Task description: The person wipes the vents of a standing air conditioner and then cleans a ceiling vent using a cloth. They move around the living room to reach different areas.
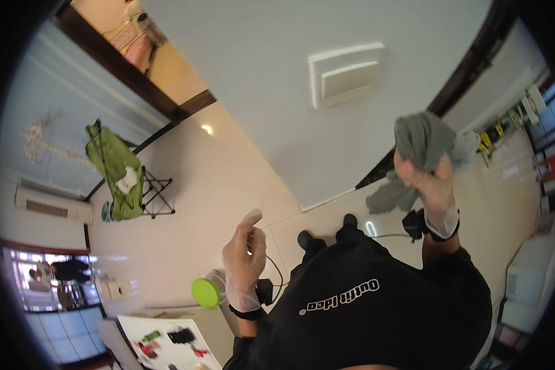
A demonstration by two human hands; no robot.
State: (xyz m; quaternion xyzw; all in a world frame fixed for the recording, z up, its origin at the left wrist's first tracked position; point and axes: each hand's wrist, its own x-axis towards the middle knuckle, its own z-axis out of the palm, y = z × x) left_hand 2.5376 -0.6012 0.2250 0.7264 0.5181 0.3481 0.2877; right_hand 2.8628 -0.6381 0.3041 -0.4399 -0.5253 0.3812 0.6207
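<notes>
My right hand (428, 185), in a clear disposable glove, grips a grey-green cloth (423, 138) raised near the pale wall corner. Part of the cloth hangs below the fingers on the left. My left hand (245, 254), gloved the same way, hovers at waist height over the tiled floor. Its index finger points out, the other fingers curl loosely, and nothing shows in it. Before me stands a pale blue-grey wall (268, 92) bearing a white wall switch plate (347, 76). Both wrists carry black straps with small black boxes and cables.
A green folding chair (120, 175) with a white item on it stands at the left. Behind my left hand are a bucket with a lime-green lid (206, 292) and a white table (166, 347) with small items. A doorway opens top left. Another person (67, 269) is far left.
</notes>
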